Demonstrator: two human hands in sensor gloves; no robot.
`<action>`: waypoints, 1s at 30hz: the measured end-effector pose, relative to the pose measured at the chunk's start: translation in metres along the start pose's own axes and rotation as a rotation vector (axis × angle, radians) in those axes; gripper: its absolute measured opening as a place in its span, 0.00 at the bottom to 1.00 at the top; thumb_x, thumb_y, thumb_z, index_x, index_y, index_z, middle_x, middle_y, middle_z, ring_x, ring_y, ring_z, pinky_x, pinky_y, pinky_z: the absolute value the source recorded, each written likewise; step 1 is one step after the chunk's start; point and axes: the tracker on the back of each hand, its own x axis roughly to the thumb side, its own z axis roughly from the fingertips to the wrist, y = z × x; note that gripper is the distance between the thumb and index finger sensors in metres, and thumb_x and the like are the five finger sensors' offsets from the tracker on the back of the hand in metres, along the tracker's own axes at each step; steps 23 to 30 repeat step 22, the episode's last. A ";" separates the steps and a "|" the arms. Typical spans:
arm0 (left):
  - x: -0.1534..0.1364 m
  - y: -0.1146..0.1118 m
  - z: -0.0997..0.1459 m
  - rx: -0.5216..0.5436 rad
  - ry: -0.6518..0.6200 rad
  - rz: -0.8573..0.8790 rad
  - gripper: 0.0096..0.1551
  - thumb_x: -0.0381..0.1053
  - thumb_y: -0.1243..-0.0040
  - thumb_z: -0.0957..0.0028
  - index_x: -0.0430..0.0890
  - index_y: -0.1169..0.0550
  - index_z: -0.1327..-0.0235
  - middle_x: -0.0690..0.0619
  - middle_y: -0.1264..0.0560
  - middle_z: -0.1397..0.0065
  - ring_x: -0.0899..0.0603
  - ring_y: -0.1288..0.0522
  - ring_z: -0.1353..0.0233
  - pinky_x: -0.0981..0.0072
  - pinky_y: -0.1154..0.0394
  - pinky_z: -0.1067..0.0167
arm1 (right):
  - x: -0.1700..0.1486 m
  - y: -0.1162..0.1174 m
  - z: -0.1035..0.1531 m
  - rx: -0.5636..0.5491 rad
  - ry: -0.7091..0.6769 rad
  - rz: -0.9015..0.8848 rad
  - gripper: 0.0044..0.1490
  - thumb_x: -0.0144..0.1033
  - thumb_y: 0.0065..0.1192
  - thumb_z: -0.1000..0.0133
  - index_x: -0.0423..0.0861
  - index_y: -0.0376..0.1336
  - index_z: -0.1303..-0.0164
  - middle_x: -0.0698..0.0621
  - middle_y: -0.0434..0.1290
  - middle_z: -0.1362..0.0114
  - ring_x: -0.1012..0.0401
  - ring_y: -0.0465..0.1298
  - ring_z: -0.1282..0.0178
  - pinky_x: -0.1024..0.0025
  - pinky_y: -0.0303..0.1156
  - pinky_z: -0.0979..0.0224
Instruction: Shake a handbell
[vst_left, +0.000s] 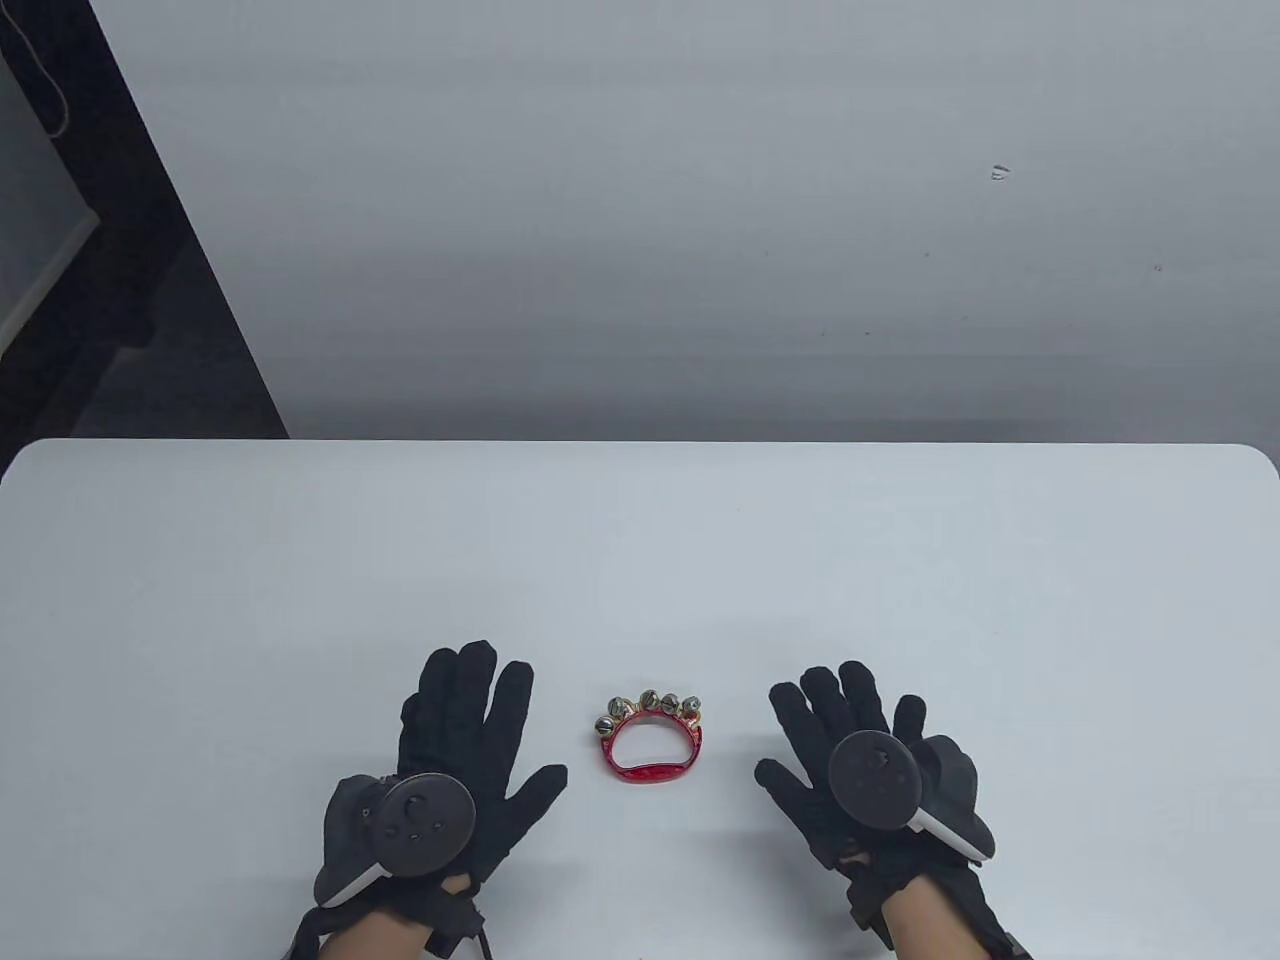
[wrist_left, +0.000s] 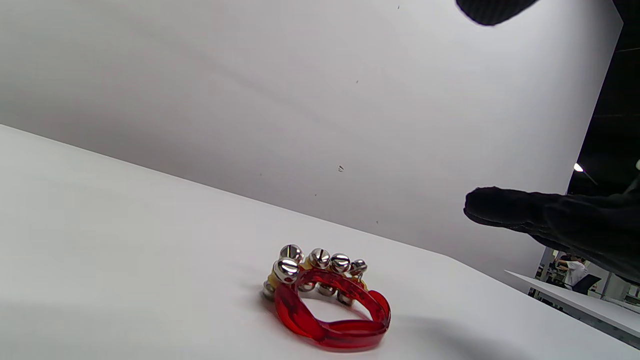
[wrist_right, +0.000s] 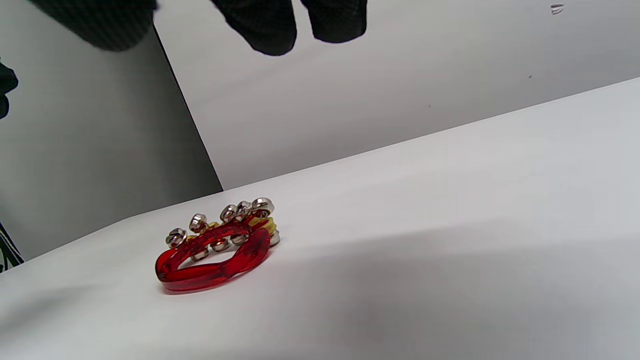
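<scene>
The handbell (vst_left: 650, 737) is a red plastic ring with several silver jingle bells along its far side. It lies flat on the white table (vst_left: 640, 560) near the front edge, between my hands. It also shows in the left wrist view (wrist_left: 327, 300) and in the right wrist view (wrist_right: 220, 245). My left hand (vst_left: 470, 740) lies to its left, fingers spread, open and empty. My right hand (vst_left: 850, 750) lies to its right, fingers spread, open and empty. Neither hand touches the handbell.
A grey wall (vst_left: 700, 200) stands behind the table's far edge. A dark gap (vst_left: 110, 300) opens at the back left.
</scene>
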 end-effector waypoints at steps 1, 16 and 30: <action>0.000 -0.001 0.000 -0.006 0.001 0.002 0.51 0.76 0.56 0.45 0.57 0.55 0.14 0.41 0.61 0.11 0.27 0.62 0.15 0.26 0.52 0.28 | 0.000 0.000 0.000 -0.001 -0.002 -0.003 0.50 0.64 0.46 0.44 0.48 0.47 0.16 0.41 0.44 0.13 0.40 0.37 0.14 0.29 0.28 0.31; -0.005 -0.009 -0.002 -0.056 0.026 0.009 0.51 0.76 0.56 0.45 0.56 0.54 0.14 0.41 0.60 0.12 0.27 0.62 0.15 0.25 0.52 0.28 | -0.002 0.001 -0.002 0.011 -0.016 -0.059 0.49 0.63 0.46 0.44 0.47 0.50 0.17 0.40 0.46 0.14 0.39 0.39 0.14 0.28 0.30 0.31; -0.005 -0.011 -0.002 -0.062 0.022 0.014 0.51 0.76 0.56 0.45 0.56 0.54 0.14 0.41 0.60 0.11 0.27 0.62 0.15 0.25 0.52 0.28 | -0.002 0.003 -0.003 0.020 -0.018 -0.068 0.49 0.63 0.46 0.44 0.46 0.50 0.17 0.40 0.47 0.14 0.39 0.40 0.14 0.28 0.31 0.30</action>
